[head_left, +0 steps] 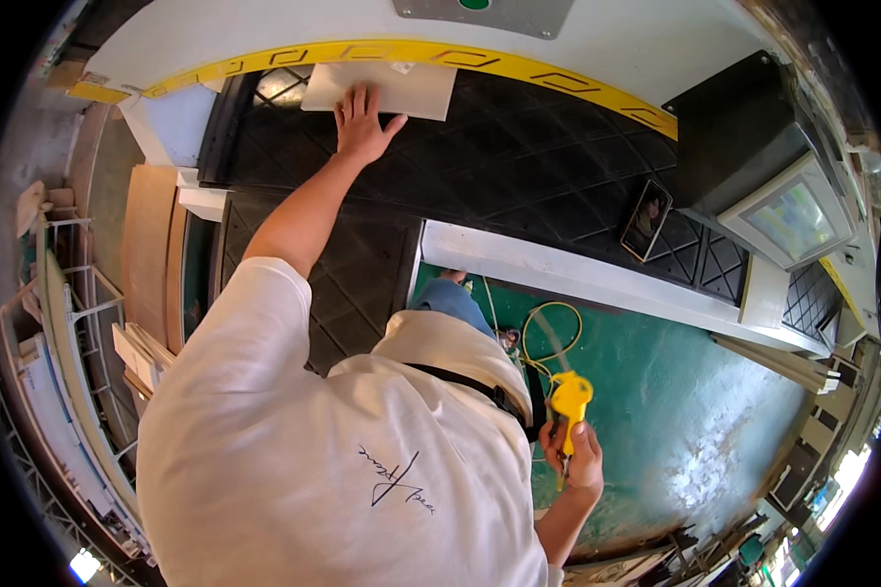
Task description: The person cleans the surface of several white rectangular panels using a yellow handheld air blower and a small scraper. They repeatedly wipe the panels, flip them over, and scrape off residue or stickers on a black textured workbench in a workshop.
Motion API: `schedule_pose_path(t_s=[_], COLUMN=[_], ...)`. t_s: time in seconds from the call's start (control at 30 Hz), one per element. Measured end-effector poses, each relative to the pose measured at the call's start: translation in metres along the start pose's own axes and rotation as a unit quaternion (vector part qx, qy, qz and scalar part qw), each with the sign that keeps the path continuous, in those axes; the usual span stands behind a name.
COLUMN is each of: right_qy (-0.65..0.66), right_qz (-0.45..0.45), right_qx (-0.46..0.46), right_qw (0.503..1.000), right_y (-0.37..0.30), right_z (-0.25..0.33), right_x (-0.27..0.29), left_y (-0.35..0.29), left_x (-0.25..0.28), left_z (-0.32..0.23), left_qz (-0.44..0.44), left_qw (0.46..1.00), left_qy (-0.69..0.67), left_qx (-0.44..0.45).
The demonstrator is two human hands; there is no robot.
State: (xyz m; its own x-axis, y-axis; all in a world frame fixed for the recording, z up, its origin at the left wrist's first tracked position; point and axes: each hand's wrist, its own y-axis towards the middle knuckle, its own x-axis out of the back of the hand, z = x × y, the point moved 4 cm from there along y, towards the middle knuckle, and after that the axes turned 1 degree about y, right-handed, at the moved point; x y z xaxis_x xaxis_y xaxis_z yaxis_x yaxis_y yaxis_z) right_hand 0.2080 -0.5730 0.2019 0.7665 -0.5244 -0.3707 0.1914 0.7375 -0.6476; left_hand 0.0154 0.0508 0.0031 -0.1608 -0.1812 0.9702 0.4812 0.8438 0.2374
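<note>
My left hand (364,129) lies with fingers spread on a pale flat panel (423,90). That panel rests on the black grooved machine bed (519,157), and its far edge meets the machine's yellow strip. Down at my right side, my right hand (579,458) is wrapped round a yellow air blow gun (572,396), whose nozzle points away from me. A thin yellow hose (579,328) loops near the gun above the floor. Where the hose joins the gun is not clear to see.
A screen in a pale frame (793,215) juts out at the right beside a dark housing (744,147). A phone-like dark rectangle (646,220) leans on the bed. The floor (646,391) is green. Boards (152,264) and a white metal rack (88,318) stand at the left.
</note>
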Motion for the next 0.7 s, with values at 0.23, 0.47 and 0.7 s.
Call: schedule_pose_path(t_s=[0.23,0.47,0.7], right_qy=[-0.094,-0.093,0.021], right_qz=[0.005,0.004,0.072], right_qx=[-0.021,-0.015,-0.001], right_qw=[0.995,0.996,0.997], right_y=[0.017,0.034,0.070], right_z=[0.024,0.035,0.040], right_x=[-0.008,-0.004,0.007], left_y=[-0.002,-0.006,-0.035], left_x=[-0.003,0.013,0.033], left_z=[0.011,0.001,-0.026], left_qz=[0.049,0.068,0.055], left_qw=[0.999,0.997,0.998], left_qy=[0.016,0.015,-0.014], left_qx=[0.004,-0.012,-0.018])
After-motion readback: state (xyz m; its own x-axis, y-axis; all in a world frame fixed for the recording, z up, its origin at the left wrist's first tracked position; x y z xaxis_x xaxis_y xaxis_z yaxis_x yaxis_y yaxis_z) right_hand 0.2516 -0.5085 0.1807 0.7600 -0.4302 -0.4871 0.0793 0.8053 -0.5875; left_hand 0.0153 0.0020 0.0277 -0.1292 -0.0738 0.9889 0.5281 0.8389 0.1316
